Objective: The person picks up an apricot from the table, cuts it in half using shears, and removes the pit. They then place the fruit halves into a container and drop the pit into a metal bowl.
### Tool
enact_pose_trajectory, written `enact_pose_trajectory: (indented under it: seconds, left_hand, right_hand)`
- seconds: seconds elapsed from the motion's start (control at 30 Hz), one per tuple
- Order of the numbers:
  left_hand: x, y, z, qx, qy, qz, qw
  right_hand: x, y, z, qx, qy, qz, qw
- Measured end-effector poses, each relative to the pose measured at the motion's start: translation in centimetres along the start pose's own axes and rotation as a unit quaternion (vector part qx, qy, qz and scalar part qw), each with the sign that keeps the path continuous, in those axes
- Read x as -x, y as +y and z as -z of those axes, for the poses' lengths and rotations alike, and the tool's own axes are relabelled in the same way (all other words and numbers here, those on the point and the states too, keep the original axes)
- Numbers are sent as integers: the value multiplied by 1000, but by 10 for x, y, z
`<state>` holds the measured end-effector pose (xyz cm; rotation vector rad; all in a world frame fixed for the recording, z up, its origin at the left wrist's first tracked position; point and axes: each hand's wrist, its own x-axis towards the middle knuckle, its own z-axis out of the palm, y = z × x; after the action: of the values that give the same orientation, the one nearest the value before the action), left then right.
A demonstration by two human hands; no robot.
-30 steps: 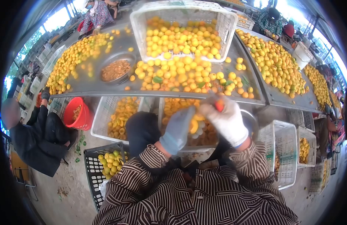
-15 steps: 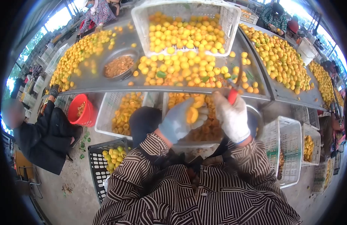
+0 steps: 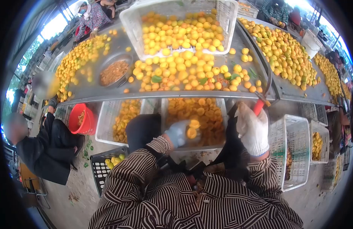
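My left hand (image 3: 180,133), in a pale blue glove, is low over the crate of halved fruit (image 3: 209,114). Orange fruit halves (image 3: 192,129) are at its fingers; motion blur hides how the fingers lie. My right hand (image 3: 252,126), in a white glove, is closed around the red handle (image 3: 258,107) of a curved tool, its blade pointing up past the table edge. Whole yellow fruits (image 3: 184,68) lie on the metal table (image 3: 146,94) in front of a tilted white crate (image 3: 127,26) holding more of them.
A metal bowl (image 3: 126,60) of brown pieces sits on the table. A red bucket (image 3: 88,121) and a seated person (image 3: 50,149) are at left. A black crate (image 3: 98,168) stands by my left arm, white crates (image 3: 294,152) at right. Other people sit behind the tables.
My hands have moved apart. The left went down over the crate with the fruit halves; the right moved to the right with the red-handled tool. The view has shifted slightly.
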<state>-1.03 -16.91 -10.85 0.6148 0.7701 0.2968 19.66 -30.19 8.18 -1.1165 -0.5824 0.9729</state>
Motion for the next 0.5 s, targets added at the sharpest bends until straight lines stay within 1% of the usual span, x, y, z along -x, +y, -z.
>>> enact_pose_trajectory:
  seconds: [0.03,0.07,0.1,0.13,0.17,0.2,0.23,0.3,0.33,0.37,0.4,0.43,0.47,0.5]
  left_hand:
    - [-26,-8,18,-100,-27,-58,993]
    - [-55,-9,34,-57,-33,-44,997]
    - [-70,-3,33,-57,-36,-41,997]
    - [-85,1,27,-133,-1,-119,984]
    - [-98,6,18,-206,35,-196,958]
    - [-91,30,-20,247,140,-77,956]
    - [-94,29,-26,246,140,-72,956]
    - [-97,25,-36,232,186,-55,953]
    - [-90,20,-38,207,153,-18,966]
    - [-80,19,-41,209,153,-17,966]
    - [-68,19,-44,152,93,54,983]
    - [-54,20,-48,93,33,123,987]
    - [-41,21,-54,96,36,119,988]
    - [-28,25,-59,87,-37,124,988]
  right_hand:
    - [-1,0,2,6,9,0,1000]
    - [-2,-1,3,14,18,-1,1000]
    - [-3,-2,5,15,23,-1,1000]
    - [-5,-2,7,24,32,1,999]
    - [-6,-3,9,32,40,2,999]
    - [-7,-4,11,32,45,1,999]
    - [-9,-5,14,34,47,-5,998]
    - [-11,-4,18,38,52,-14,998]
    - [-12,-1,19,54,55,-14,997]
    - [-13,0,19,69,56,-13,996]
    - [-15,-3,21,88,52,-79,992]
    - [-17,3,21,88,49,-80,992]
    - [-21,12,21,162,3,-59,985]
    - [-23,19,19,233,-43,-36,971]
